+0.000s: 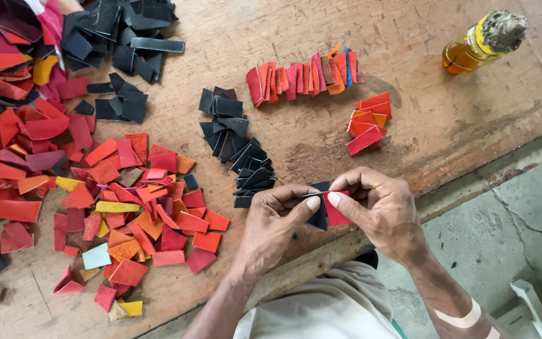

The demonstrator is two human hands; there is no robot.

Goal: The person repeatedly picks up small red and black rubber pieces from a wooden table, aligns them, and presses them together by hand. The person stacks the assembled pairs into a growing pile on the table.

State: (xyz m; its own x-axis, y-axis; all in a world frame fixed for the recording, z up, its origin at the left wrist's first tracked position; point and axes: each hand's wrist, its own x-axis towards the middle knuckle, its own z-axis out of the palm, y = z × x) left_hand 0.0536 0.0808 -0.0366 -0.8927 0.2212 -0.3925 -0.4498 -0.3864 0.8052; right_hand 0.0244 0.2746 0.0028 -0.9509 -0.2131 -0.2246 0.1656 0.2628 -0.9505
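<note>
My left hand (276, 220) and my right hand (377, 207) meet over the near edge of a worn wooden table (409, 119). Between their fingertips they pinch a small red piece (335, 213) laid against a black piece (318, 216). Just left of the hands, a row of overlapping black pieces (239, 141) runs away from me. Farther off lies a row of overlapping red, orange and pink pieces (305, 78), and a short stack of red and orange pieces (367, 122) sits to its right.
A big loose heap of red, orange and yellow scraps (95, 188) covers the table's left side, with black scraps (120, 37) at the far left. An amber bottle (481, 41) with a rough stopper lies at the far right. Grey concrete floor (509, 226) shows on the right.
</note>
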